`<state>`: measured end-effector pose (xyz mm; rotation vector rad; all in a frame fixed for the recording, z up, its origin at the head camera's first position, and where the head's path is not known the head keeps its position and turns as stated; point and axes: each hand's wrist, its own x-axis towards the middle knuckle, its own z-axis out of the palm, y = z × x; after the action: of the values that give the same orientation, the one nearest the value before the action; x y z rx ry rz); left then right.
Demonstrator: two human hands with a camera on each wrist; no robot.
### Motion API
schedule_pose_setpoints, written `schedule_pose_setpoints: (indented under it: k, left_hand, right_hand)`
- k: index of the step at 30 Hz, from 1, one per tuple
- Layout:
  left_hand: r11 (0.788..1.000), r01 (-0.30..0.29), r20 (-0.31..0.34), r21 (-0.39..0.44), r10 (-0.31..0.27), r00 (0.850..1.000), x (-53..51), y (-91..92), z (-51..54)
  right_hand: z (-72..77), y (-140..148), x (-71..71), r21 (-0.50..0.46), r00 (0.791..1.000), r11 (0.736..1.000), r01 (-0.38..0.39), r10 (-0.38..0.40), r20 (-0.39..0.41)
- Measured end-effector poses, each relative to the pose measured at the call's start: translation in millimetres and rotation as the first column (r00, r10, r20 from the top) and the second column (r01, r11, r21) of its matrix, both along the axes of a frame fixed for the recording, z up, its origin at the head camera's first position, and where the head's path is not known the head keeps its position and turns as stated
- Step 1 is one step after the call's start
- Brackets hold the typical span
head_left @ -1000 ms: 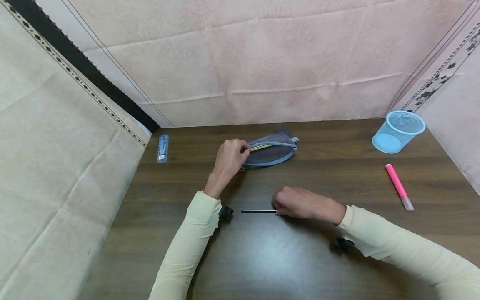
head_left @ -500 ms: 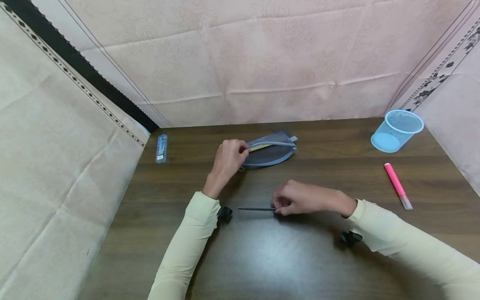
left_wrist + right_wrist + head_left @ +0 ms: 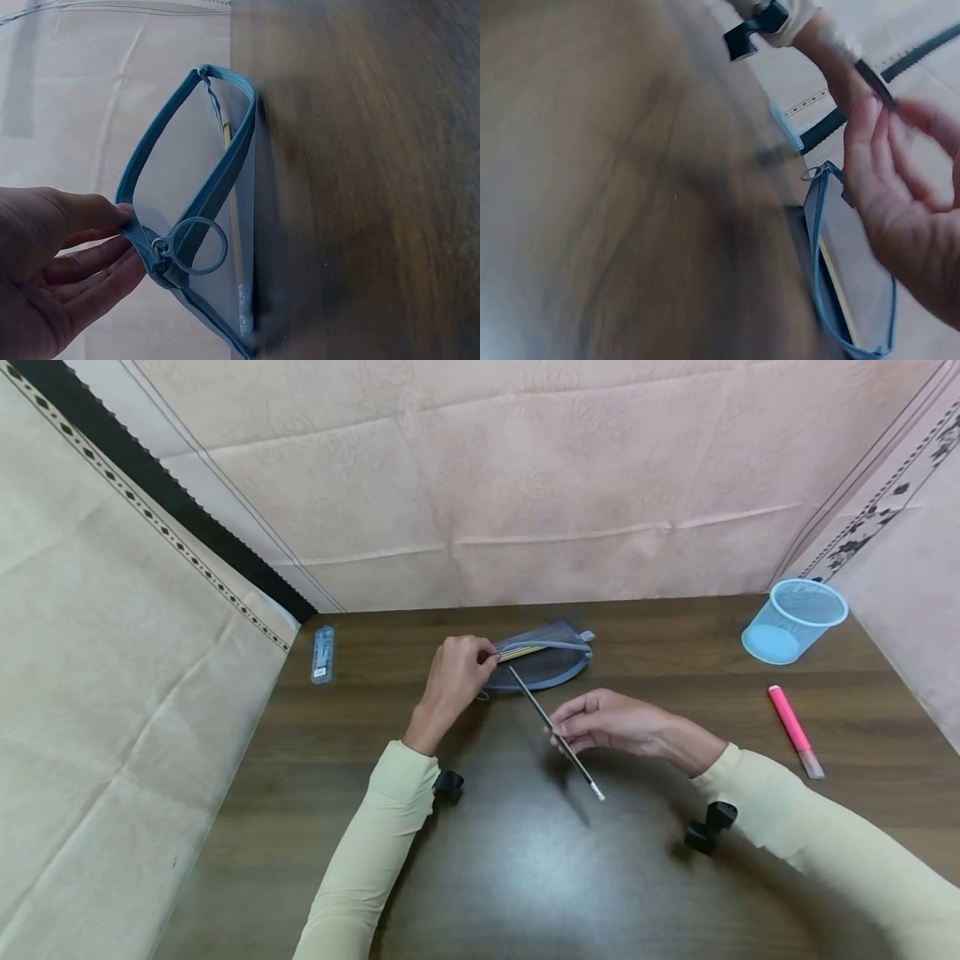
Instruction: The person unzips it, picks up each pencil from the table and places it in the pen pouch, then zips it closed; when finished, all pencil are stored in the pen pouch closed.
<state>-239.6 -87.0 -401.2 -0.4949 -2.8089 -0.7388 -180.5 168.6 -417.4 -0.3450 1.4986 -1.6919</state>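
Note:
At the far middle of the table lies a mesh pouch [image 3: 543,675] with blue trim, its zip parted. My left hand [image 3: 453,681] pinches the rim at the pouch's left end, beside a ring-shaped zip pull [image 3: 222,259]. Inside the pouch is a slim yellow pencil [image 3: 235,225]. My right hand [image 3: 626,724] holds a dark pencil [image 3: 581,767] with a silvery end between thumb and fingers, lifted and slanted above the table. In the head view its far tip overlaps the pouch's near edge; whether they touch I cannot tell.
A light blue cup [image 3: 780,639] stands at the back right of the wooden table [image 3: 465,893]. Nearer lies a pink marker [image 3: 791,720] with a whitish end. A small blue case [image 3: 323,656] lies at the back left. Cloth [image 3: 525,485] hangs behind.
My right hand has picked up the dark pencil from the table, raised it toward the pouch and turned it from level to slanted. My left hand has stayed at the pouch.

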Motion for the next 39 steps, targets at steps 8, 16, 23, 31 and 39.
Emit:
schedule_pose_setpoints:
  k: [8, 16, 23, 31, 39]
  left_hand:
    - [1.000, -0.001, 0.006, -0.011, 0.001, 1.000, 1.1, 0.5, 1.0]
    - [1.000, -0.003, 0.038, -0.008, 0.003, 0.999, 3.9, 3.6, -1.1]
    - [1.000, 0.004, 0.056, 0.000, -0.004, 0.998, 5.1, 3.5, -1.5]
    - [0.999, 0.029, 0.019, -0.019, -0.029, 0.999, 7.1, 2.6, -1.4]
    - [1.000, 0.018, 0.001, 0.000, -0.018, 1.000, 7.6, 0.0, -2.2]
  right_hand:
    - [-13.9, -12.7, -28.1, -0.055, 0.802, 0.881, 0.470, -0.400, 0.443]
    - [-18.0, -35.8, -52.2, -0.006, 0.678, 0.775, 0.632, -0.549, 0.488]
    - [-11.9, -52.7, -65.9, 0.057, 0.626, 0.741, 0.669, -0.604, 0.494]
    - [-13.0, -75.4, -78.7, 0.086, 0.567, 0.687, 0.722, -0.658, 0.495]
    - [-15.8, -92.1, -86.7, 0.099, 0.488, 0.602, 0.792, -0.723, 0.490]
